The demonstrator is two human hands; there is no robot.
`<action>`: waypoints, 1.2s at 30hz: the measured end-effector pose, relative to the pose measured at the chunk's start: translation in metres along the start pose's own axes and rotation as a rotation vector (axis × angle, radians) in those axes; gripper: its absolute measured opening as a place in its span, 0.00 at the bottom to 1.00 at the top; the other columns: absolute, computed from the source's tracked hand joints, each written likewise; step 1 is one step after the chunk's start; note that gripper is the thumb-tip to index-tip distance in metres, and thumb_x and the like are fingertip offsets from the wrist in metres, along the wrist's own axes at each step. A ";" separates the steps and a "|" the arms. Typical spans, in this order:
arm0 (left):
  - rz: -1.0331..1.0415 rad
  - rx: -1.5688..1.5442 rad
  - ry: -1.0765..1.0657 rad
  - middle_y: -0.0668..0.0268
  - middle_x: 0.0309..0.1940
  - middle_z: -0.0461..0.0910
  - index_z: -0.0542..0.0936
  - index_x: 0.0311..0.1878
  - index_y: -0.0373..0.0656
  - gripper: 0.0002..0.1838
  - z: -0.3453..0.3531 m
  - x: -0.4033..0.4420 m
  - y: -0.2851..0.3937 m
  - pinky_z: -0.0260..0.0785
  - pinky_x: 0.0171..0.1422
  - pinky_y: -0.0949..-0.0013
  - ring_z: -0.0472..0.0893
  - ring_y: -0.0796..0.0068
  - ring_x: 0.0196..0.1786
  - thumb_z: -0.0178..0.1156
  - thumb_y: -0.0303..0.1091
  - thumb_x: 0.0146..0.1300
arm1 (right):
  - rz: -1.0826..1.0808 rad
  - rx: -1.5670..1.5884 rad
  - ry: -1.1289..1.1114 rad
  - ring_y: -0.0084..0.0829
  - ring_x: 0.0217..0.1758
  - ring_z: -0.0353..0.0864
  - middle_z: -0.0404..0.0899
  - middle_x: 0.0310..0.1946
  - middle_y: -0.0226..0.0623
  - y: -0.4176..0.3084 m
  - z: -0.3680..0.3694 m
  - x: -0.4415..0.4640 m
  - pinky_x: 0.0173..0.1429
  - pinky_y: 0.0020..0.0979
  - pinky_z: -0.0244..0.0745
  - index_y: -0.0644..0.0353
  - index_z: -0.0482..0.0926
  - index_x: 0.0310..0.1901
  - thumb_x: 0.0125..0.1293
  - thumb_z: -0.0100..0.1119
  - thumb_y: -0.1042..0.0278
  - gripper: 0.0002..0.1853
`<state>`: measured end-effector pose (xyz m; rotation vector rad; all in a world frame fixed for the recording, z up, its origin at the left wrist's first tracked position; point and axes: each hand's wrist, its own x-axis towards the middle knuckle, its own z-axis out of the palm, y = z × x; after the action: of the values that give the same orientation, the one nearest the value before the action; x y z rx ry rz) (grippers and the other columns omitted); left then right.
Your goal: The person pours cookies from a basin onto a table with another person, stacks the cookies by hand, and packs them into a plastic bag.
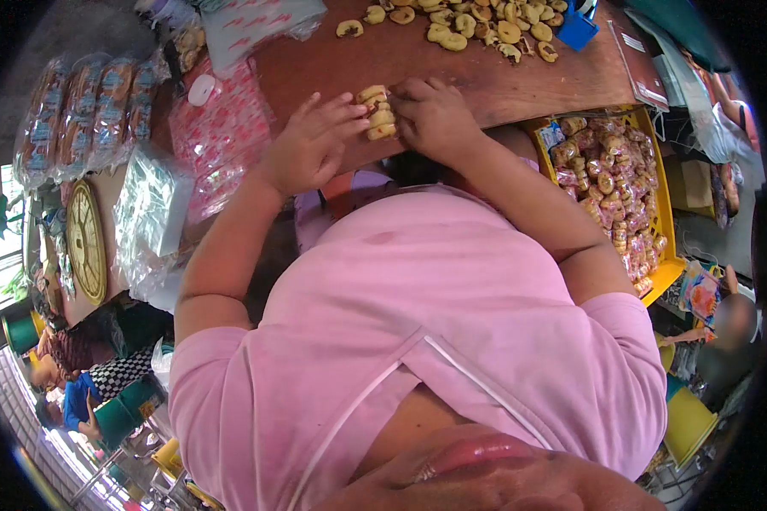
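A short row of round, pale-yellow cookies (pixel 377 112) with dark filling lies at the near edge of the brown table, between my two hands. My left hand (pixel 315 145) has its fingers stretched toward the row, fingertips pressed against its left side. From the right, my right hand (pixel 436 119) presses curled fingers against the same row; its thumb is partly hidden. Farther back on the table is a heap of loose cookies (pixel 507 30), with a blue scoop (pixel 578 30) at its right end.
A yellow crate (pixel 669 213) of wrapped cookies stands at my right. On the left lie red-printed plastic bags (pixel 222 128), clear bags (pixel 152 204), packaged bread (pixel 85 115) and an oval clock (pixel 85 243). Other people (pixel 81 400) are in the background.
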<state>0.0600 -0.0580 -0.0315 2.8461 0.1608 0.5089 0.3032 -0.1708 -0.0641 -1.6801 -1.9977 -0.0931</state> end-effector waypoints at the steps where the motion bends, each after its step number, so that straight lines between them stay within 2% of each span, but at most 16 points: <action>1: 0.016 -0.006 -0.041 0.66 0.69 0.73 0.75 0.66 0.53 0.27 0.001 0.001 0.002 0.48 0.81 0.47 0.66 0.64 0.76 0.56 0.26 0.61 | -0.007 -0.011 0.013 0.40 0.47 0.77 0.80 0.48 0.30 0.000 0.001 -0.001 0.51 0.42 0.75 0.55 0.86 0.44 0.57 0.63 0.66 0.13; 4: 0.071 -0.004 -0.110 0.69 0.72 0.70 0.73 0.69 0.55 0.31 0.007 0.003 -0.003 0.44 0.83 0.46 0.64 0.67 0.78 0.56 0.25 0.60 | 0.003 -0.011 -0.024 0.45 0.50 0.79 0.80 0.46 0.37 0.003 0.001 -0.002 0.50 0.49 0.76 0.50 0.87 0.41 0.59 0.61 0.58 0.12; 10: 0.161 0.100 -0.175 0.71 0.73 0.69 0.73 0.70 0.56 0.33 0.004 0.015 -0.012 0.41 0.83 0.42 0.63 0.70 0.78 0.59 0.29 0.57 | 0.044 0.040 -0.066 0.48 0.50 0.79 0.80 0.48 0.38 0.004 0.001 -0.002 0.53 0.50 0.75 0.52 0.86 0.38 0.59 0.62 0.61 0.09; 13: 0.160 0.070 -0.179 0.71 0.73 0.69 0.73 0.70 0.56 0.33 0.002 0.019 -0.012 0.43 0.82 0.41 0.64 0.70 0.78 0.60 0.31 0.58 | -0.047 0.023 -0.041 0.45 0.50 0.78 0.79 0.49 0.39 0.008 -0.004 -0.004 0.53 0.43 0.76 0.59 0.85 0.46 0.61 0.63 0.68 0.12; 16: 0.170 0.057 -0.184 0.71 0.72 0.70 0.73 0.70 0.57 0.32 0.003 0.022 -0.014 0.44 0.82 0.41 0.64 0.70 0.77 0.60 0.32 0.60 | -0.006 0.249 -0.162 0.48 0.53 0.78 0.78 0.48 0.44 0.026 -0.010 -0.005 0.56 0.42 0.76 0.59 0.84 0.53 0.66 0.61 0.67 0.15; 19: 0.171 0.058 -0.191 0.71 0.71 0.70 0.73 0.70 0.57 0.30 0.004 0.028 -0.011 0.46 0.81 0.41 0.64 0.70 0.77 0.59 0.33 0.62 | 0.031 0.289 -0.121 0.47 0.54 0.78 0.78 0.48 0.45 0.040 -0.043 -0.007 0.57 0.40 0.76 0.58 0.81 0.59 0.72 0.57 0.64 0.17; 20: 0.168 0.054 -0.192 0.71 0.71 0.71 0.73 0.70 0.56 0.29 0.004 0.032 -0.010 0.46 0.81 0.41 0.64 0.70 0.77 0.59 0.34 0.62 | 0.162 0.249 -0.159 0.45 0.55 0.78 0.79 0.48 0.46 0.037 -0.066 -0.008 0.60 0.37 0.74 0.57 0.81 0.60 0.73 0.55 0.65 0.17; 23: 0.179 0.071 -0.222 0.71 0.72 0.70 0.72 0.71 0.56 0.30 0.002 0.049 -0.003 0.47 0.80 0.41 0.65 0.70 0.76 0.60 0.36 0.63 | 0.164 0.304 0.015 0.40 0.56 0.77 0.78 0.50 0.43 0.065 -0.091 -0.020 0.63 0.34 0.72 0.57 0.81 0.61 0.73 0.55 0.67 0.17; 26: 0.315 0.129 -0.197 0.71 0.72 0.70 0.70 0.72 0.57 0.32 0.015 0.070 -0.006 0.49 0.79 0.41 0.66 0.69 0.76 0.62 0.44 0.64 | 0.332 0.396 0.045 0.34 0.59 0.75 0.77 0.52 0.38 0.073 -0.125 -0.034 0.65 0.31 0.68 0.57 0.81 0.61 0.73 0.55 0.68 0.17; 29: 0.405 0.145 -0.160 0.68 0.71 0.70 0.69 0.73 0.55 0.35 0.030 0.097 -0.002 0.50 0.79 0.42 0.66 0.68 0.76 0.62 0.52 0.63 | 0.394 0.447 0.079 0.28 0.60 0.73 0.76 0.53 0.34 0.088 -0.146 -0.051 0.65 0.28 0.67 0.58 0.81 0.61 0.74 0.55 0.68 0.17; 32: 0.404 0.128 -0.274 0.61 0.75 0.65 0.65 0.74 0.48 0.38 0.039 0.132 0.009 0.44 0.81 0.40 0.61 0.59 0.79 0.57 0.59 0.66 | 0.430 0.483 0.155 0.24 0.59 0.73 0.77 0.53 0.31 0.112 -0.162 -0.063 0.63 0.25 0.66 0.59 0.80 0.62 0.75 0.55 0.68 0.17; 34: 0.434 0.156 -0.241 0.60 0.68 0.71 0.71 0.69 0.49 0.36 0.049 0.153 0.013 0.52 0.77 0.43 0.68 0.61 0.73 0.60 0.59 0.63 | 0.520 0.513 0.197 0.23 0.57 0.75 0.79 0.52 0.29 0.136 -0.171 -0.067 0.61 0.26 0.68 0.59 0.78 0.63 0.75 0.55 0.66 0.18; 36: 0.445 0.175 -0.266 0.60 0.60 0.76 0.76 0.62 0.49 0.32 0.054 0.173 0.021 0.60 0.71 0.45 0.73 0.61 0.66 0.62 0.60 0.61 | 0.554 0.452 0.357 0.23 0.55 0.76 0.80 0.52 0.28 0.181 -0.170 -0.064 0.59 0.27 0.69 0.59 0.79 0.63 0.74 0.56 0.63 0.19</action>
<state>0.2422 -0.0641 -0.0190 3.0888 -0.5097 0.1944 0.5364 -0.2515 0.0051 -1.6998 -1.1409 0.2244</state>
